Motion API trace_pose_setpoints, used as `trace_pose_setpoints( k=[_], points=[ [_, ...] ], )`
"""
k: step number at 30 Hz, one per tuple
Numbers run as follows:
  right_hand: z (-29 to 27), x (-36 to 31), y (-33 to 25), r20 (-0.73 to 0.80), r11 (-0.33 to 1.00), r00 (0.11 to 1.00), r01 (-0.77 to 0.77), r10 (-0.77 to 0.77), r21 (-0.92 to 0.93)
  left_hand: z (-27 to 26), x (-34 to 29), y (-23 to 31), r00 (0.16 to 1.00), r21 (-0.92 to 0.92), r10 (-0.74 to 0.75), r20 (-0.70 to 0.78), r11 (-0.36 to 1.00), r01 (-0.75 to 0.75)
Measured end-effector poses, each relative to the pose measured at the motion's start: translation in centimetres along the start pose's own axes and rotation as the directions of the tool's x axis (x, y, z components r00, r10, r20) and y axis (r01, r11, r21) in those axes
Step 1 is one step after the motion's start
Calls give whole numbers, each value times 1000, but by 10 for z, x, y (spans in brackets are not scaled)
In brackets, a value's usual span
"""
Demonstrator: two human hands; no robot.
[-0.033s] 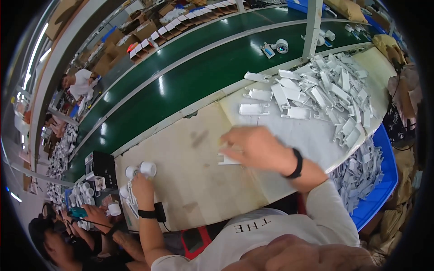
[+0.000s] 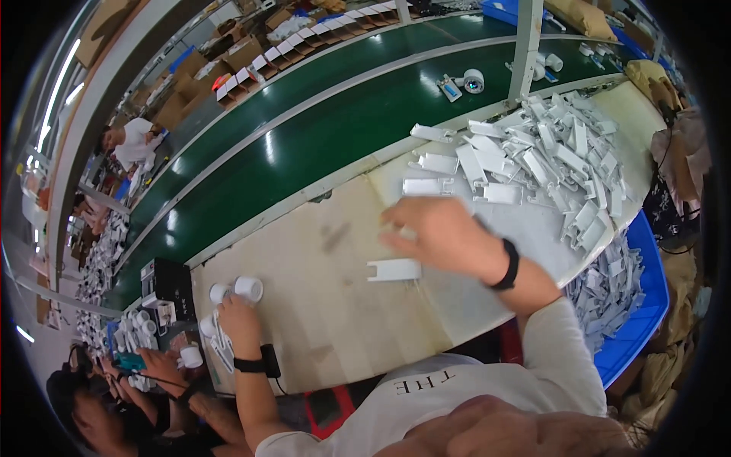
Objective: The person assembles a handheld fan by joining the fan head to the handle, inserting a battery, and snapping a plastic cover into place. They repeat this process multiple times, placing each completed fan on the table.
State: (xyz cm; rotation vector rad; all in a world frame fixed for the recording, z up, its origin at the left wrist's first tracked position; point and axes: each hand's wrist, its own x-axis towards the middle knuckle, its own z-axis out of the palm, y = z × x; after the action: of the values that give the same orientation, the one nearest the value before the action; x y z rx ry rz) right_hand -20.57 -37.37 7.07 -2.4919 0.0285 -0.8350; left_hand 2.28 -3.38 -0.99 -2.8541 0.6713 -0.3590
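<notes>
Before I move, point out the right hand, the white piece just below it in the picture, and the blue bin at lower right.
Right hand (image 2: pixel 448 236): head view, on the back of the hand.
White piece (image 2: pixel 396 270): head view, mid-body.
Blue bin (image 2: pixel 652 306): head view, bare side wall.

We have shifted our right hand (image 2: pixel 451 234) rightward, away from the flat white piece (image 2: pixel 395 270). Earlier the hand hid part of that piece; now we see its whole length uncovered.
</notes>
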Motion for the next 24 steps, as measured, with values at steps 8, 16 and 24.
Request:
trace_pose_setpoints(
  k=[8,16,24],
  points=[
    [-68,80,249,-4,644,841,-417,540,-641,-15,-23,103,893,-600,398,-211,669,-440],
    [-27,104,394,-234,380,798,-494,555,-782,6,-12,133,971,-840,233,52,536,-84],
    [-49,126,319,-106,581,920,-324,377,-747,12,-16,124,970,-898,237,52,437,-58]
  ],
)
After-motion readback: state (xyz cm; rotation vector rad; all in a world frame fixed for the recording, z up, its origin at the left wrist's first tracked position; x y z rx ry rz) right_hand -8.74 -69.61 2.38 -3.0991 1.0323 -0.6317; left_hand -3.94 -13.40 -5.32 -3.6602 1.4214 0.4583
